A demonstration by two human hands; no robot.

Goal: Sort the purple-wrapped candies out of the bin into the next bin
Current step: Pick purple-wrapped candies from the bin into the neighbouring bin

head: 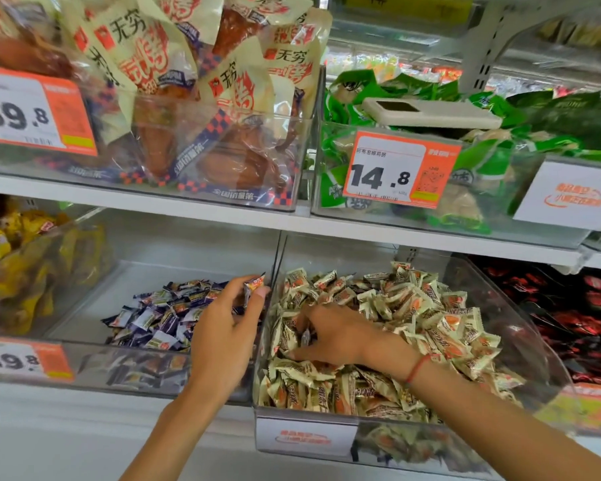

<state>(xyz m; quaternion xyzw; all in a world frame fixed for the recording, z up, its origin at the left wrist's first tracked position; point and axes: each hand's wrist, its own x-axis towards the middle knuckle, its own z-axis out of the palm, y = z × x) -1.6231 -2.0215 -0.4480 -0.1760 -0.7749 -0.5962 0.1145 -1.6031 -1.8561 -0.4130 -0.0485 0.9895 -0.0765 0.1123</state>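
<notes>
Two clear bins stand side by side on the lower shelf. The right bin (521, 317) is heaped with cream-wrapped candies (431, 307). The left bin (84, 307) holds a smaller pile of purple-wrapped candies (153, 314). My left hand (226, 328) hovers over the left bin beside the dividing wall and pinches one purple-wrapped candy (254, 284) at its fingertips. My right hand (333, 333) reaches into the cream pile, its fingers curled round a dark purple candy (305, 336) that is mostly hidden among the wrappers.
The upper shelf carries a bin of large snack bags (188, 98) and a bin of green packets (483, 161) with a white phone (427, 112) lying on top. Yellow packets (21, 258) fill the far-left bin, red-black packets (576, 307) the far-right one. Price tags hang on the bin fronts.
</notes>
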